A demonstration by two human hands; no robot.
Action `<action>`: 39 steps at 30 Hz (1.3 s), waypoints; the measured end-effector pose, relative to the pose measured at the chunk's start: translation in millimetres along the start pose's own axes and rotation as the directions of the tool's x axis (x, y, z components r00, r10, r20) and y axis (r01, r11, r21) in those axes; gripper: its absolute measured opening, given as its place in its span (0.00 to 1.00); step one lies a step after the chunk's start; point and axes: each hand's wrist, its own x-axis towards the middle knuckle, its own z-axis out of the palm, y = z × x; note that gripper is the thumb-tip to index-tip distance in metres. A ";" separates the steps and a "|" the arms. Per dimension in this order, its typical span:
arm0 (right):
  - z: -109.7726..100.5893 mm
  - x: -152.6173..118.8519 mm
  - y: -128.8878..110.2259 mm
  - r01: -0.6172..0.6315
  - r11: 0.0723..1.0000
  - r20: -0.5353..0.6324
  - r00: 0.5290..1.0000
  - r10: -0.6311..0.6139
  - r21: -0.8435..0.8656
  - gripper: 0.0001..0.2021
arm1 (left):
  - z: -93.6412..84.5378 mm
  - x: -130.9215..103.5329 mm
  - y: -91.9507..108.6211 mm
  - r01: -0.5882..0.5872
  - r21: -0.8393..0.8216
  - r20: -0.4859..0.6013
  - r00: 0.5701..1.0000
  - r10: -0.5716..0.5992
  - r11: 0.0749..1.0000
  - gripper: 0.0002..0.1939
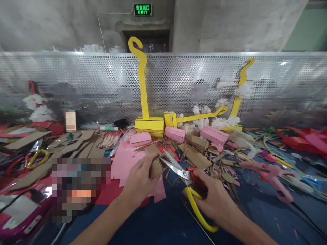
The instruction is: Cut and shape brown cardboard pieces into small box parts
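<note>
Clock set with 12 pointing away from the person. Left hand [141, 177]: fingers pinching small cardboard piece [155, 168], held above counter [173, 224]. Right hand [213, 194]: fingers wrapped round handles of scissors [178, 170], one handle red, one yellow. Scissors at 3 o'clock from cardboard piece, blades parted, tips toward 10 o'clock, close to cardboard piece; contact can't tell. Pink sheet [125, 160] at 9 o'clock from cardboard piece, yellow hooked stand [149, 126] at 12, pink boxes [175, 134] at 11, 1 and 2. Pink glue gun [270, 175] about 3 o'clock from right hand.
</note>
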 end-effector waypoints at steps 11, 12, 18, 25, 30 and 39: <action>1.3 -2.4 3.9 0.001 1.000 0.020 1.000 -0.001 -0.002 0.11 | 1.1 -2.9 -2.5 -0.025 -0.030 0.000 1.000 0.025 0.999 0.21; 0.9 -1.9 3.7 0.000 1.000 0.015 1.000 0.000 -0.008 0.12 | 0.5 -2.5 -1.8 -0.029 -0.025 -0.007 1.000 0.029 0.999 0.21; -1.1 0.4 3.1 -0.016 1.000 -0.008 1.000 0.016 -0.023 0.16 | -0.9 -1.1 0.4 -0.066 -0.022 -0.030 0.997 0.065 0.998 0.22; -1.2 2.2 3.1 -0.050 0.999 0.009 0.999 0.049 0.015 0.16 | -2.4 0.7 4.1 -0.019 -0.035 -0.018 1.000 0.018 0.999 0.19; -1.7 0.5 2.9 -0.058 0.998 0.020 0.998 0.058 0.023 0.16 | -2.7 1.2 4.0 -0.015 -0.026 -0.018 1.000 0.014 1.000 0.20; 5.2 2.3 15.9 -0.120 0.980 0.022 0.993 0.118 0.160 0.16 | -5.2 2.9 7.2 -0.001 -0.057 -0.013 1.000 0.000 0.998 0.21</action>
